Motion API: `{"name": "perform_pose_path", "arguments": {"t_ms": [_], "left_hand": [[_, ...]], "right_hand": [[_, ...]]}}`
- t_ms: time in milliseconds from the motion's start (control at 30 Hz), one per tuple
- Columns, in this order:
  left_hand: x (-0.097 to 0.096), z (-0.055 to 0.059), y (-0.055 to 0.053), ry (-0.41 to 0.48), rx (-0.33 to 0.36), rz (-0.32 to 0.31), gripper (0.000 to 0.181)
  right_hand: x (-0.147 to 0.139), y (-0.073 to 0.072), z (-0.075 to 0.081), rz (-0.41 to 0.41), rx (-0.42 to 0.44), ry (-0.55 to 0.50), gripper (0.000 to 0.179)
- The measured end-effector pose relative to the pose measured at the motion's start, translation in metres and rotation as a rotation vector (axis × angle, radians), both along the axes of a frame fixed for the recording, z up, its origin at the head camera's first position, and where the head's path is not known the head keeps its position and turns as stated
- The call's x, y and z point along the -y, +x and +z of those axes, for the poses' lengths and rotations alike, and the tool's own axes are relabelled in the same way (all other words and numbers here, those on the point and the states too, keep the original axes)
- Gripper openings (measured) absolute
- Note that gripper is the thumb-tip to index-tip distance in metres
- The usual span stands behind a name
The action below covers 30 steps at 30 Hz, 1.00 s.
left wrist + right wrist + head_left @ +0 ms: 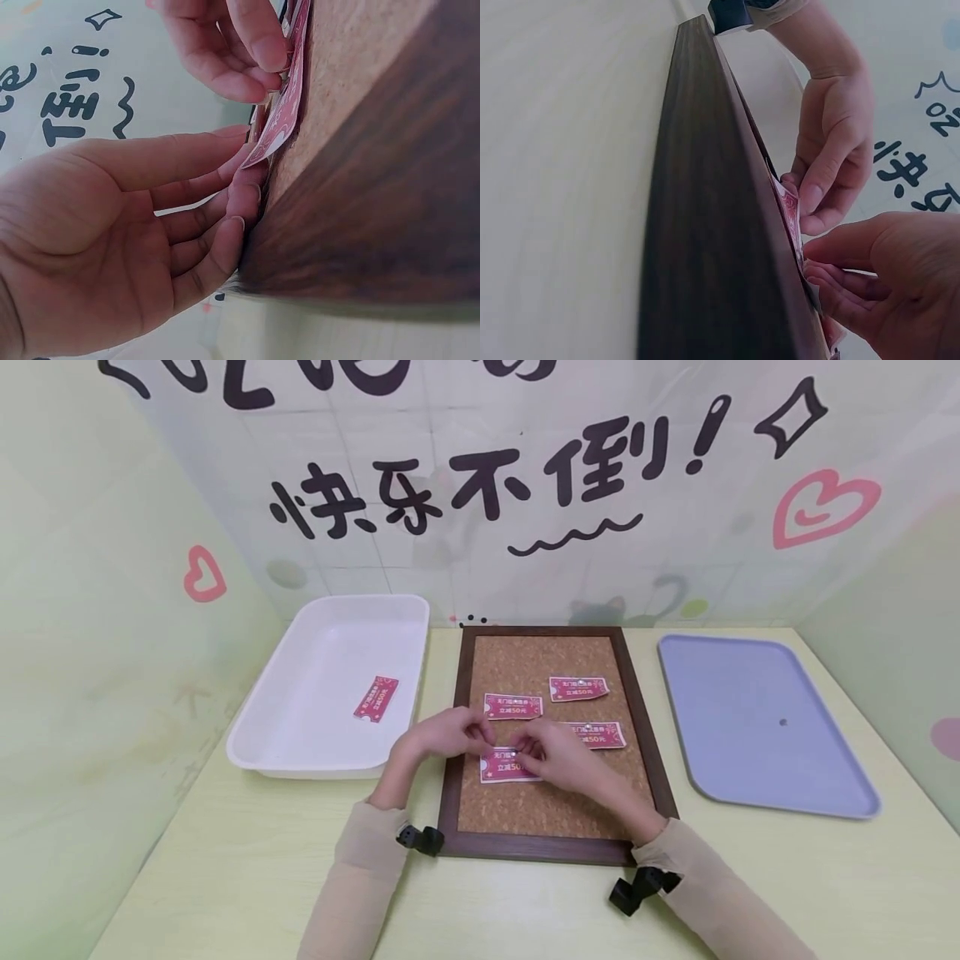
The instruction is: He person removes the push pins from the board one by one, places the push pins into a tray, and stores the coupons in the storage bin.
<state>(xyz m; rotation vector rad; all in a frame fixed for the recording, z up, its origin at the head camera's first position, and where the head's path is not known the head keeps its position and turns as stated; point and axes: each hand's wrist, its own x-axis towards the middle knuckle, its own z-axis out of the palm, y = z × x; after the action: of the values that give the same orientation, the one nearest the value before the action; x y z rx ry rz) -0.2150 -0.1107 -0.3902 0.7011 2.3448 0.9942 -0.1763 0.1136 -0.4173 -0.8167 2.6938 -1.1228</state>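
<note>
A red-and-white paper coupon [498,768] lies on the lower part of the cork board [517,814]. At the coupon's upper left corner, my left hand [452,732] holds its edge between thumb and fingers. My right hand [558,756] pinches a small pushpin [514,752] at the coupon's top middle, covering the coupon's right end. In the left wrist view the coupon's near end [274,139] tilts up off the cork. Three other coupons are on the board: one at upper left [513,707], one at upper right [578,689] and one partly behind my right hand [600,736].
On the left stands a white plastic tub [330,768] with one loose coupon [377,698] inside. A blue-grey tray [742,718] lies on the right, with a small dark speck [783,722] on it. The board's dark wooden frame [532,847] faces me on the pale table [517,910].
</note>
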Motion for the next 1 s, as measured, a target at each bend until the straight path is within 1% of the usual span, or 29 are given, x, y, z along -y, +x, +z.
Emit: {"name": "perform_pose_path", "arguments": {"t_ms": [133,267,367,467,833,1000], "left_hand": [[0.000,0.000,0.001,0.023,0.007,-0.007,0.009],[0.000,0.001,0.002,0.030,0.010,-0.013,0.008],[0.000,0.001,0.002,0.018,0.010,-0.010,0.006],[-0.001,0.000,0.002,0.003,0.007,-0.006,0.005],[-0.002,0.002,0.003,-0.021,0.008,0.002,0.004],[-0.002,0.002,0.004,-0.022,0.005,0.002,0.004]], "right_hand": [[0.004,-0.002,-0.002,-0.005,-0.017,0.015,0.011],[0.007,-0.002,-0.002,-0.046,0.015,0.033,0.010],[0.009,-0.001,0.000,-0.069,0.038,0.044,0.010],[0.010,-0.001,0.000,-0.077,0.042,0.047,0.010],[0.015,0.000,-0.001,-0.110,0.000,0.062,0.008],[0.016,0.000,-0.003,-0.126,-0.011,0.047,0.008]]}}
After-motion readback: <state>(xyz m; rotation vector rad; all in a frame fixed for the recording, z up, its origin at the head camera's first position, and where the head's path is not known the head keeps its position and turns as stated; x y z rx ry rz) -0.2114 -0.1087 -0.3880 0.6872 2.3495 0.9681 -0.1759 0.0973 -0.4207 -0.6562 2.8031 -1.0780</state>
